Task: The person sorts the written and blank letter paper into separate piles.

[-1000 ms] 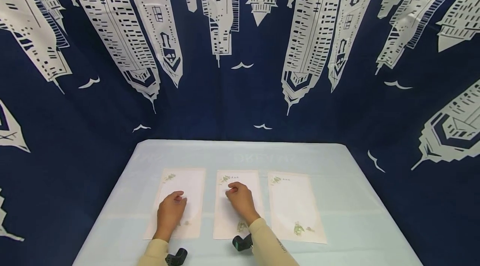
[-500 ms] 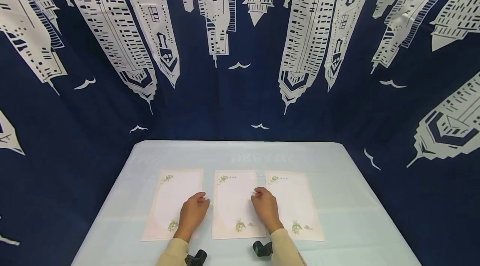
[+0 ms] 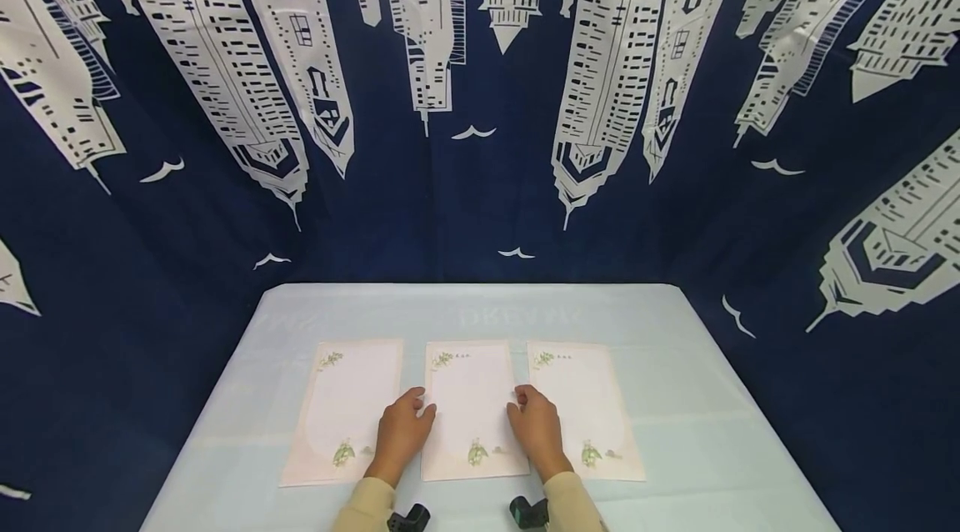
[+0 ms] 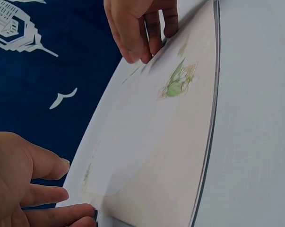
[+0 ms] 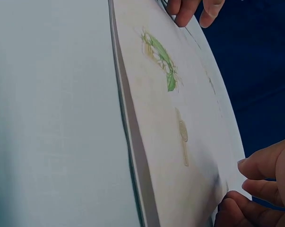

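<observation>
The middle sheet of stationery paper [image 3: 471,407] lies on the white table, pale pink with green plant prints at its top left and bottom. My left hand [image 3: 403,435] is at its left edge, fingers loosely bent; in the left wrist view the fingertips of that hand [image 4: 36,184] touch or nearly touch the sheet's edge, thumb apart. At the right edge rests my right hand [image 3: 538,430]. The right wrist view has the lower fingers of this hand [image 5: 258,194] against the paper's edge, which bows up slightly. Neither hand visibly pinches the paper.
A similar left sheet [image 3: 345,407] and right sheet [image 3: 588,415] flank the middle one, each partly behind a hand. The white table [image 3: 697,424] extends to both sides. A navy cloth with white building prints [image 3: 442,198] hangs behind the far edge.
My left hand has moved right, from over the left sheet to the middle sheet's left edge. My right hand has shifted right, from over the middle sheet to its right edge.
</observation>
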A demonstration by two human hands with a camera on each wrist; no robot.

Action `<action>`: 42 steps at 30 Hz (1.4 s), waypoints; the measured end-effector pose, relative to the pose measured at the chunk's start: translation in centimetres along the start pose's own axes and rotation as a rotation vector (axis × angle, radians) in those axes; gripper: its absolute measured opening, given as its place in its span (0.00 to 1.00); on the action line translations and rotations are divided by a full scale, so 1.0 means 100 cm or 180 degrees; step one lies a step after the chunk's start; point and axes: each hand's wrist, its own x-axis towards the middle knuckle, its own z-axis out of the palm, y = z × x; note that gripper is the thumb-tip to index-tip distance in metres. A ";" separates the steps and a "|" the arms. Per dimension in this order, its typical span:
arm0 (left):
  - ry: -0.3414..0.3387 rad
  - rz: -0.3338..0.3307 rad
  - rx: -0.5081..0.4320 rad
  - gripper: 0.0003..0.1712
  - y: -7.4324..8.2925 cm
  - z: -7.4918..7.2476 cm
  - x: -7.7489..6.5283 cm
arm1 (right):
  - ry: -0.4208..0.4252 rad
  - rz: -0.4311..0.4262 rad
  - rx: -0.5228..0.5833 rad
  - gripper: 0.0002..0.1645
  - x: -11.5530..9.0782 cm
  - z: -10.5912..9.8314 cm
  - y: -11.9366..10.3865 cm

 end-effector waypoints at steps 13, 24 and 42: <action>0.0222 0.0241 0.0149 0.16 0.004 0.006 -0.002 | 0.0065 -0.0032 -0.0014 0.16 -0.005 0.000 -0.003; 0.0547 0.0227 -0.0292 0.16 0.001 0.006 0.002 | 0.0265 -0.0048 0.0453 0.14 -0.002 0.000 0.001; 0.0309 -0.0021 -0.0744 0.21 0.003 0.007 0.008 | 0.0123 0.0434 0.1125 0.13 0.005 -0.021 0.004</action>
